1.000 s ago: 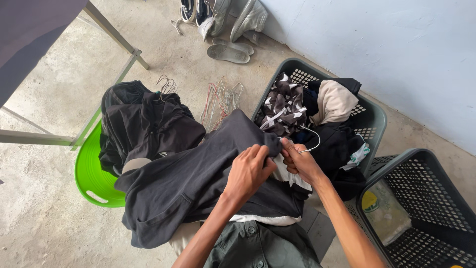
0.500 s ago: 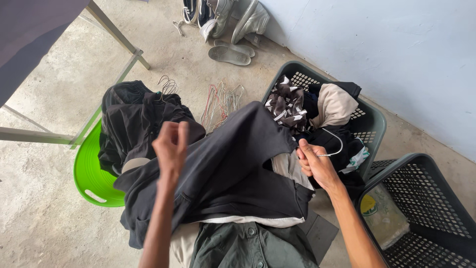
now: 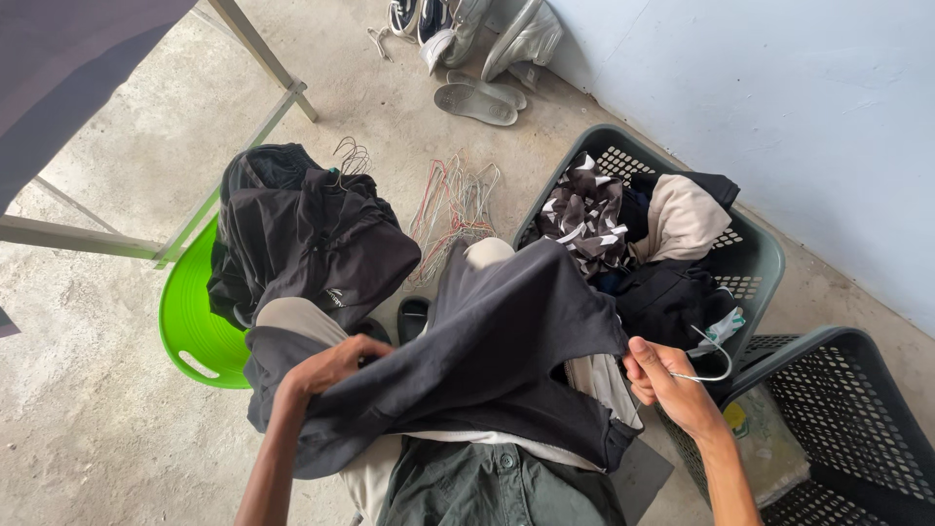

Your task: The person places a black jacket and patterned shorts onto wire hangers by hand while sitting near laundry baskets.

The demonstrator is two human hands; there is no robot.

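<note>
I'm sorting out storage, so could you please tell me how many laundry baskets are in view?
2. One grey basket, full of clothes, stands by the wall beyond the right hand. A second basket, darker, sits at the lower right, partly cut off by the frame edge.
</note>
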